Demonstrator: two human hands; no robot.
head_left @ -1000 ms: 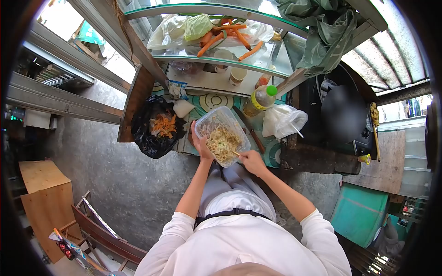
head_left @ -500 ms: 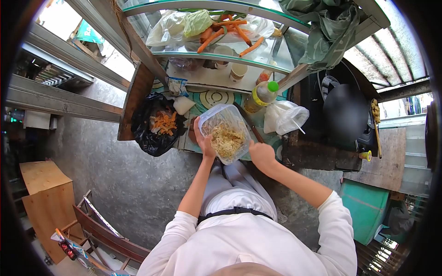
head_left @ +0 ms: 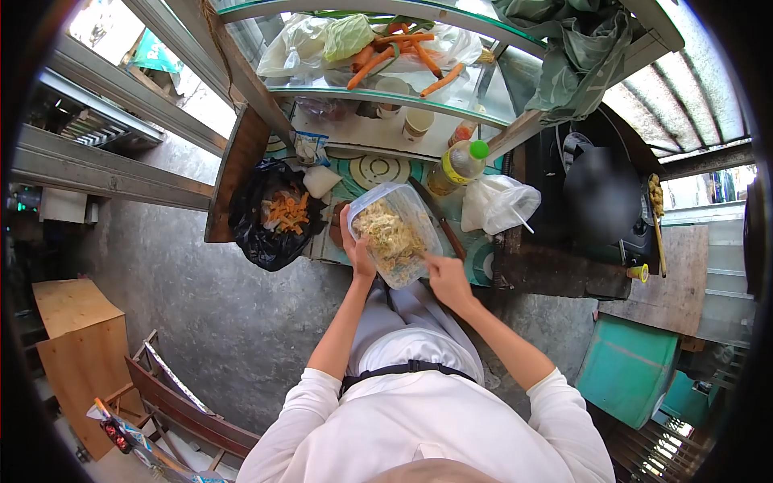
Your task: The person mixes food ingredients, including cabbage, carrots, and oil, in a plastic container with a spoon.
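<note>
— Where is all this happening?

— At a cramped street stall, with a patterned worktop (head_left: 378, 173) sitting under glass shelves piled with carrots (head_left: 394, 56). A clear plastic container (head_left: 394, 233) of shredded, noodle-like food is sitting tilted at the near edge of the worktop, its long axis running from far left to near right.

— Who is nearer to it?

— Both hands are on it. The left hand (head_left: 354, 245) is closing round the container's left wall, thumb over the rim, steadying it. The right hand (head_left: 447, 278) is coming in at the near right corner, fingers pinched together and dipping over the rim; whether they are holding a small tool or only food I cannot tell.

— Anything beside it?

— A black bag (head_left: 270, 221) of orange peelings is lying just to the left, an oil bottle (head_left: 455, 165) and a knife (head_left: 439, 217) to the far right.
</note>
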